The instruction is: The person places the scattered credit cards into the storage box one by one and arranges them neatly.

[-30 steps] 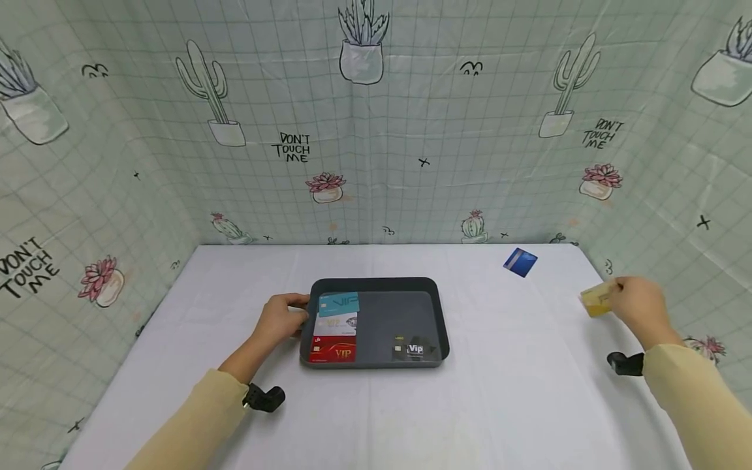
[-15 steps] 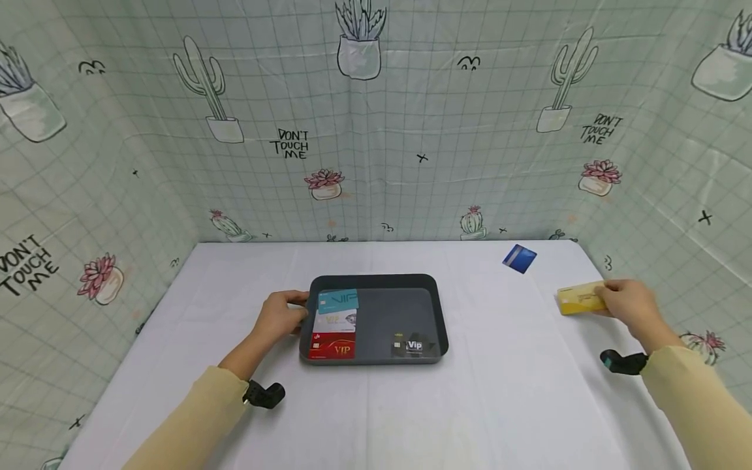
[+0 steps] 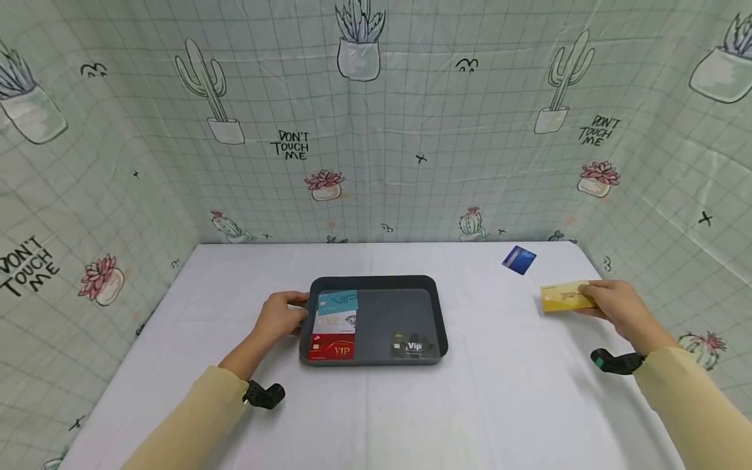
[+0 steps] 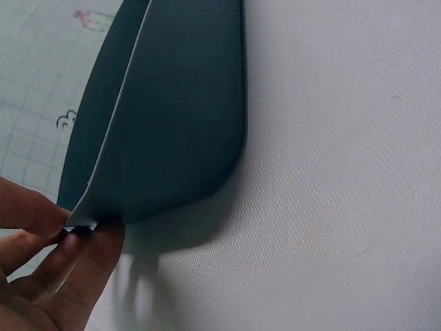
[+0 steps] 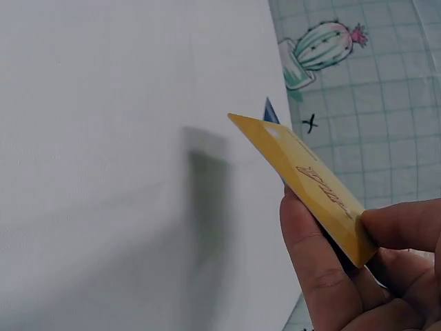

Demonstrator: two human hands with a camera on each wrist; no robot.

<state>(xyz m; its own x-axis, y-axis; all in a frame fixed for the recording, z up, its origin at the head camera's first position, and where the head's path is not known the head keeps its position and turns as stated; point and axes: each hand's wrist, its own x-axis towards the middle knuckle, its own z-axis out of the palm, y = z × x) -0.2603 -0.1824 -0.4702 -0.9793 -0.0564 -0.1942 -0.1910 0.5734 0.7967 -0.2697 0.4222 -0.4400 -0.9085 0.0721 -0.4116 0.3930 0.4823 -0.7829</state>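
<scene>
A dark grey tray [image 3: 399,320] lies on the white table, and my left hand [image 3: 281,314] pinches its left rim between thumb and fingers, as the left wrist view also shows. Stacked down the tray's left side are a teal card [image 3: 337,301], a white card [image 3: 333,322] and a red card [image 3: 331,347], partly overlapping. In the tray's lower right corner lies a black card [image 3: 414,346] marked Vip. Over the right part of the table, my right hand [image 3: 621,307] holds a yellow card [image 3: 565,297] by one end, between thumb and fingers. The card [image 5: 303,172] is raised above the surface.
A blue card [image 3: 519,260] lies near the table's back right edge, partly seen behind the yellow card in the right wrist view. The white tabletop [image 3: 440,418] is bordered by a printed grid cloth [image 3: 388,117] at the back and both sides.
My right hand has moved left with the yellow card, away from the table's right edge, and more of the card's face shows. The left hand and tray have stayed put.
</scene>
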